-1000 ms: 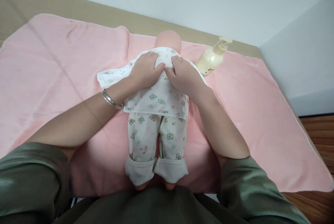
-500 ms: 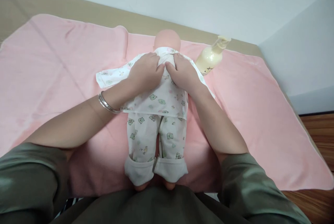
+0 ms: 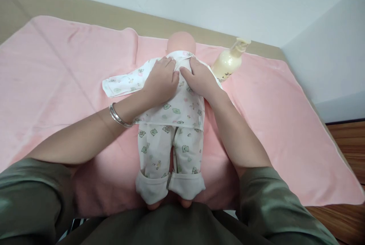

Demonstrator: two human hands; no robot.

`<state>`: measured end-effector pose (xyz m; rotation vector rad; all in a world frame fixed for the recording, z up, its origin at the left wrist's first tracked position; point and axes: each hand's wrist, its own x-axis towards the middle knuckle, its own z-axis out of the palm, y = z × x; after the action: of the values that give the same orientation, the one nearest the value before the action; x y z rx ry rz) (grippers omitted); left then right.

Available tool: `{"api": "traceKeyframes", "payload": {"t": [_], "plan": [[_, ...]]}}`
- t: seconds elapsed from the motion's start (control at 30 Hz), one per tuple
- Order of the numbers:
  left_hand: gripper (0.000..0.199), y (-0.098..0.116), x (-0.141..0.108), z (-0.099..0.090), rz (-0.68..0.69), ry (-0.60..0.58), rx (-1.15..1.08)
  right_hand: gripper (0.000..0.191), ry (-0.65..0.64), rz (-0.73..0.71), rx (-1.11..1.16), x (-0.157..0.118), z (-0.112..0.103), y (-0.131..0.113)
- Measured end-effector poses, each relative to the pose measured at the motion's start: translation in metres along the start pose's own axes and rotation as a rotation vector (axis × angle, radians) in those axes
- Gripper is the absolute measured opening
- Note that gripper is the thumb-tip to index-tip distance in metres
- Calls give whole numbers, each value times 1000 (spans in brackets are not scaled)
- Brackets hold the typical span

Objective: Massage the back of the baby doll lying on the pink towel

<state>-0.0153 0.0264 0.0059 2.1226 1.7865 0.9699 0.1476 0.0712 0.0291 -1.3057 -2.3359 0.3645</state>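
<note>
Behind everything, a pale wall (image 3: 199, 1) meets a second wall at your right. Below it runs a tan tabletop (image 3: 85, 11), mostly covered by your pink blanket (image 3: 288, 123), which has soft creases and a raised fold at the far edge. Brown wood (image 3: 348, 142) shows beyond the right corner. The doll (image 3: 181, 42) lies mid-blanket, head toward the wall, in a printed shirt (image 3: 182, 102) and cuffed pants (image 3: 155, 150). A cream pump bottle (image 3: 228, 64) is just beside its right-hand side in view. Your left hand (image 3: 162, 79) and right hand (image 3: 201, 79) rest on the shirt's upper part; whether they grip cloth, you can't tell. A silver bracelet (image 3: 115, 116) circles your left wrist.
</note>
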Motion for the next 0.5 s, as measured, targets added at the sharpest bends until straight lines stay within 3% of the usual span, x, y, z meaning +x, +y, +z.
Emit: {"api": "traceKeyframes", "payload": {"t": [0.13,0.3,0.5], "plan": [[34,-10,9,0,-69,-17,-70,35,-69,7,-82,-9,-4,-20],[31,-21,17,-3,-97,-27,-84,34,-6,-48,-174,-20,5,-40],[42,-2,-2,3,-52,16,-11,41,-30,25,-48,-2,6,-9]]}}
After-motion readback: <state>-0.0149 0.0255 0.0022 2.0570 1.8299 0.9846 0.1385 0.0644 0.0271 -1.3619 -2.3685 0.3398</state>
